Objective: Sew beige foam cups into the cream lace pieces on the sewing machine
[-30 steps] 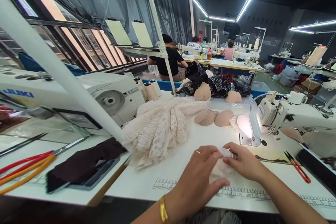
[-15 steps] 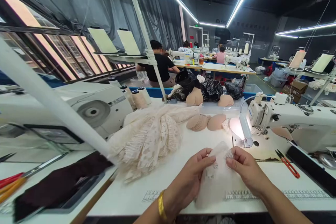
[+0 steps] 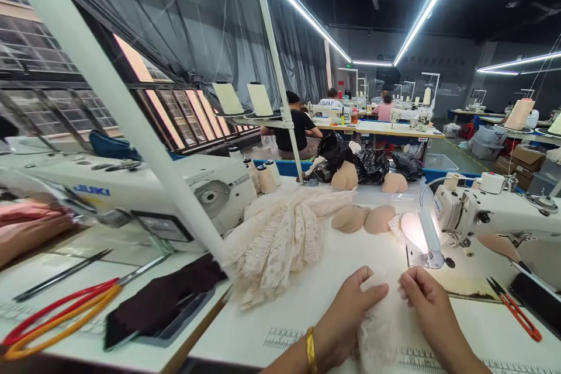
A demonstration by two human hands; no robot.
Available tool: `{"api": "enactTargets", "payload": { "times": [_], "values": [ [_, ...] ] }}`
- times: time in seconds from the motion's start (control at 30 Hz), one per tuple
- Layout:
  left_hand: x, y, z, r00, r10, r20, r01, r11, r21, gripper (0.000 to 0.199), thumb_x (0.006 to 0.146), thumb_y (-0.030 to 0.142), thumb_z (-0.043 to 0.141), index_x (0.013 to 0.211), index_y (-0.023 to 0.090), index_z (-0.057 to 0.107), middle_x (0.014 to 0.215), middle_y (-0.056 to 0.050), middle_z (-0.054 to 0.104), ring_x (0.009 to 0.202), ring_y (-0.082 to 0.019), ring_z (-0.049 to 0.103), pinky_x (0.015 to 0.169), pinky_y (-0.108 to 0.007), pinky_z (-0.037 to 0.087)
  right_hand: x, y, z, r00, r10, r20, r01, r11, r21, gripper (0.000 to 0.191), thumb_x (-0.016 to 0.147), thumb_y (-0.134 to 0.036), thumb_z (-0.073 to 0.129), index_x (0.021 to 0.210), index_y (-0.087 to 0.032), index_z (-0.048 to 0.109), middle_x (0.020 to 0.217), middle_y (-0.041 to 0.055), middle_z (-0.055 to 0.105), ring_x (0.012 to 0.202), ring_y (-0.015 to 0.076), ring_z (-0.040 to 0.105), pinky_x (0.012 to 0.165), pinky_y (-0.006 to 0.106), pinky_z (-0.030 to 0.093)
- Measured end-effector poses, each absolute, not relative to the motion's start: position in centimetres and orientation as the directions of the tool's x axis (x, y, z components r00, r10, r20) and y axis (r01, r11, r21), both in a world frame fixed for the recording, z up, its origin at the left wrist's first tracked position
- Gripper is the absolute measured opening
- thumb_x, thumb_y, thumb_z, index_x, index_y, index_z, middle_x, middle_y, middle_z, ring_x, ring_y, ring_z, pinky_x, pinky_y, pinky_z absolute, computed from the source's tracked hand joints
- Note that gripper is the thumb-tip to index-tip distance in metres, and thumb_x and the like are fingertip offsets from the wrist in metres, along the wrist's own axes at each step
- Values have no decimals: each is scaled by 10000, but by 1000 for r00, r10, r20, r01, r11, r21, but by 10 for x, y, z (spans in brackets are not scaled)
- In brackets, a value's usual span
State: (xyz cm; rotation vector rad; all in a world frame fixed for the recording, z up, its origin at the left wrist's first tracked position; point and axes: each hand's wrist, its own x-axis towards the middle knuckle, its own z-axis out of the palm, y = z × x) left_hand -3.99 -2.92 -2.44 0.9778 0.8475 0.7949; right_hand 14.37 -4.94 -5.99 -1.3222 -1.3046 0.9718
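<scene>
My left hand pinches a sheer white piece of lace fabric between thumb and fingers, with a gold bracelet on the wrist. Close by on the right, my right hand has its thumb and forefinger pressed together at the fabric's other edge. The lace hangs down between both hands over the white table. To the left lies a gathered heap of cream lace. Beyond the hands are a fanned stack of beige cups and another beige cup pile.
A sewing machine with a lit lamp stands right. Orange thread snips and a black phone lie before it. Left are another machine, large scissors and dark cloth. A person sits ahead.
The view has turned left, so the table and machines appear farther right and the scissors show fully. My hands still hold the lace, whose patterned face shows less clearly now.
</scene>
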Motion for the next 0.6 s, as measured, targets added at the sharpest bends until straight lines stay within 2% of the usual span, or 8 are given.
{"api": "enactTargets", "payload": {
  "times": [0.07,0.1,0.17,0.2,0.23,0.3,0.47,0.6],
  "values": [
    [-56,-7,-19,434,881,-189,172,125,977,446,883,614,698,995,201,575,806,-11,690,716,-192,644,697,-310,507,143,-46,-67,104,992,75,221,50,-974,514,968,-724,504,812,-239,571,654,-14,562,627,190,507,618,307,408],
    [-64,8,-15,394,912,-113,376,-48,925,424,937,601,626,1047,194,593,862,-32,706,757,-205,657,713,-320,515,143,-44,-70,98,994,56,235,32,-971,524,963,-737,494,802,-243,557,630,-22,552,605,188,503,605,305,401],
    [-78,43,-5,298,945,136,709,-315,630,366,1002,466,547,1235,189,595,1106,-95,730,959,-248,691,851,-370,545,144,-41,-75,72,997,20,259,1,-966,540,943,-758,500,779,-246,537,612,-30,550,585,184,507,601,302,403],
    [-84,61,-1,262,943,206,781,-333,528,342,995,361,554,1284,181,591,1248,-133,704,1132,-285,662,980,-415,515,145,-40,-77,65,998,10,262,-7,-965,540,936,-759,509,772,-245,530,615,-32,555,588,182,515,609,300,409],
    [-88,78,3,244,939,241,820,-332,466,338,980,270,549,1301,173,595,1343,-155,669,1267,-309,606,1078,-445,464,145,-40,-78,60,998,1,259,-15,-966,536,933,-755,518,773,-243,529,618,-33,560,591,179,521,617,297,413],
    [-94,106,5,234,942,242,862,-316,396,315,945,178,564,1250,165,643,1348,-169,678,1321,-331,583,1117,-468,437,144,-40,-79,64,998,-7,226,-22,-974,525,932,-743,530,784,-239,530,629,-34,572,598,175,528,618,291,408],
    [-93,133,5,241,947,213,914,-295,278,101,961,166,617,979,137,712,1028,-109,764,1003,-265,713,973,-456,532,139,-41,-75,82,997,8,130,-3,-992,514,937,-730,533,804,-234,542,637,-25,593,610,174,527,590,283,379],
    [-91,127,22,189,939,289,910,-278,307,204,944,109,516,907,157,710,999,-146,763,1025,-302,706,949,-433,521,139,-43,-63,66,997,-28,126,-36,-991,504,930,-722,566,823,-230,572,676,-14,633,619,170,541,591,282,407]
  ]
}}
